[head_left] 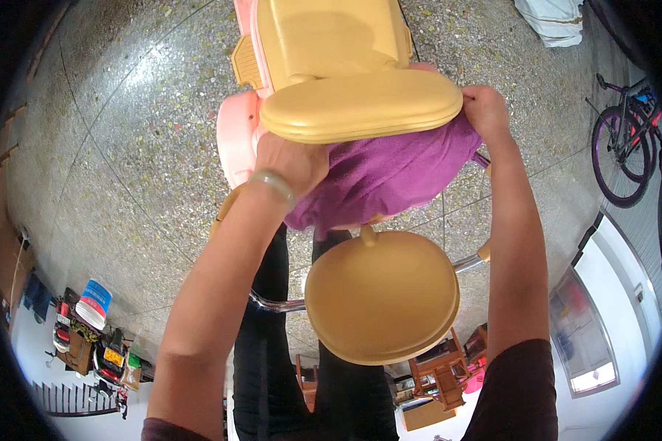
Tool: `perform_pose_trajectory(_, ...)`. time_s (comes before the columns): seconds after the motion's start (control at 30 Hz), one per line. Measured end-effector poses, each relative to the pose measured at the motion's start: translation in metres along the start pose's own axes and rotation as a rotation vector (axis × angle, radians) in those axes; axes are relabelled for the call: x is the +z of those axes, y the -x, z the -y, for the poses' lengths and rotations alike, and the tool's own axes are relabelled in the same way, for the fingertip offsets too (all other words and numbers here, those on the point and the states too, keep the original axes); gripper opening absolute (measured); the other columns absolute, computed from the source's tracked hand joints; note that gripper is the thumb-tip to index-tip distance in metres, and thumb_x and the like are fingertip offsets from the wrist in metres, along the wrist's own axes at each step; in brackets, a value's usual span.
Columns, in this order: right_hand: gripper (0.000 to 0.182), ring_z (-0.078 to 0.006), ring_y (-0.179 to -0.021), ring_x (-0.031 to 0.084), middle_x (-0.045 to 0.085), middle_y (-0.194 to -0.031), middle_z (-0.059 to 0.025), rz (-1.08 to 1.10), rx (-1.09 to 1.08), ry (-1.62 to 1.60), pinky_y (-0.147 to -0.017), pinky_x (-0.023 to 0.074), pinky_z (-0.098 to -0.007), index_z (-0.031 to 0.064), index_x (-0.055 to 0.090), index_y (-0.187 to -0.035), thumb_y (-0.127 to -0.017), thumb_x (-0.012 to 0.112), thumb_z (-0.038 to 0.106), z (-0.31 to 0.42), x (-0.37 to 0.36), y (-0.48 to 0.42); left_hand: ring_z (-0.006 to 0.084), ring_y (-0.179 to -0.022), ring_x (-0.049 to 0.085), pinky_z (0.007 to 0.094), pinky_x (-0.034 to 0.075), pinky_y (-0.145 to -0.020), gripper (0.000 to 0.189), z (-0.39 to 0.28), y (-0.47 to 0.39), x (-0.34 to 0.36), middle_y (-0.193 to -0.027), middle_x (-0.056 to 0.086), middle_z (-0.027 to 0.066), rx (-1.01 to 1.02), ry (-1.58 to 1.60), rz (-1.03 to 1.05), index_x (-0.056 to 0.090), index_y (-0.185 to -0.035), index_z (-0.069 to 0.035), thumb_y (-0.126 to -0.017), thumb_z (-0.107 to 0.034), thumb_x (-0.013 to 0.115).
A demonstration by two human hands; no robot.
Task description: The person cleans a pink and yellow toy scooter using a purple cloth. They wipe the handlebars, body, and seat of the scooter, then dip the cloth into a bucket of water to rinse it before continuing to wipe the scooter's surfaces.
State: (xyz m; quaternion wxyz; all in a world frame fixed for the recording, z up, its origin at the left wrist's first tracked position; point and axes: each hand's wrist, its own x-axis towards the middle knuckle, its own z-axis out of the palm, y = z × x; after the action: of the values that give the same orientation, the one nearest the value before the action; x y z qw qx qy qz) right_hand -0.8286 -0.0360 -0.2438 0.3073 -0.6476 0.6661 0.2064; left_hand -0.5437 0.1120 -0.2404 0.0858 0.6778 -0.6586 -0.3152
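In front of me stands a child's ride-on toy with a yellow plastic seat (pixel 331 38), an oval yellow backrest (pixel 361 105) and pink plastic body parts (pixel 237 138). My left hand (pixel 295 162), a bangle at its wrist, is partly under the backrest's left end, against a purple cloth (pixel 391 171); its fingers are hidden. At the backrest's right end my right hand (pixel 486 110) pinches the cloth's edge between thumb and fingers. The cloth hangs bunched below the backrest. Nearer to me is a rounded yellow pad (pixel 383 297) on a metal bar (pixel 281 304).
Speckled stone floor (pixel 132 165) surrounds the toy. A bicycle (pixel 623 143) stands at the right, with a white sack (pixel 554 22) at the upper right. Parked motor scooters (pixel 110 358) are at the lower left. Wooden chairs (pixel 444 372) stand behind my legs.
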Motion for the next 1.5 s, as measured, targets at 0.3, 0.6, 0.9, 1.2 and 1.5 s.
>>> perform_pose_trajectory(0.3, 0.042, -0.0287, -0.098, 0.062, 0.064, -0.108, -0.0153, -0.248, -0.367, -0.024, -0.083, 0.0477, -0.0338, 0.0141, 0.057, -0.118, -0.080, 0.064, 0.032, 0.073, 0.055, 0.036, 0.0325, -0.091, 0.064, 0.0431, 0.051, -0.081, 0.040, 0.074, 0.023, -0.054, -0.098, 0.066, 0.0149, -0.477, -0.292, 0.498, 0.057, -0.121, -0.034, -0.087, -0.020, 0.041)
perform_pose_trajectory(0.6, 0.022, -0.0325, -0.090, 0.064, 0.067, -0.096, -0.0134, -0.298, -0.072, 0.051, -0.078, 0.0509, -0.0397, 0.0153, 0.070, -0.097, -0.086, 0.056, 0.028, 0.014, 0.025, -0.003, 0.0341, -0.087, 0.064, 0.0436, 0.051, -0.075, 0.035, 0.012, 0.001, -0.013, -0.094, 0.066, 0.0172, -0.181, -0.199, 0.310, 0.061, -0.115, -0.018, -0.081, -0.016, 0.050)
perform_pose_trajectory(0.9, 0.025, -0.0321, -0.086, 0.063, 0.066, -0.088, -0.0141, -0.247, -0.302, -0.102, -0.074, 0.0506, -0.0373, 0.0076, 0.066, -0.092, -0.084, 0.059, 0.030, 0.087, 0.048, 0.069, 0.0319, -0.092, 0.065, 0.0399, 0.051, -0.083, 0.047, 0.081, 0.050, -0.062, -0.102, 0.066, 0.0185, -0.341, -0.091, 0.348, 0.059, -0.122, -0.014, -0.081, -0.002, 0.040)
perform_pose_trajectory(1.2, 0.036, -0.0177, -0.117, 0.047, 0.051, -0.126, -0.0092, 0.450, -0.396, -0.934, -0.101, 0.0355, -0.0337, 0.0045, 0.062, -0.112, -0.076, 0.067, 0.006, 0.029, 0.014, 0.190, 0.0266, -0.094, 0.057, 0.0396, 0.049, -0.083, 0.038, -0.137, 0.151, -0.063, -0.094, 0.061, 0.0108, 0.434, 0.425, 0.094, 0.066, -0.099, -0.007, -0.062, -0.014, 0.059)
perform_pose_trajectory(1.5, 0.033, -0.0206, -0.102, 0.058, 0.058, -0.113, -0.0117, -0.215, -0.280, -1.502, -0.088, 0.0498, -0.0375, 0.0005, 0.048, -0.120, -0.090, 0.056, 0.011, -0.016, -0.006, 0.178, 0.0404, -0.122, 0.041, 0.0488, 0.035, -0.100, 0.070, -0.105, 0.184, -0.092, -0.130, 0.046, 0.0195, -0.063, 0.418, -0.119, 0.041, -0.133, 0.001, -0.067, 0.000, 0.064)
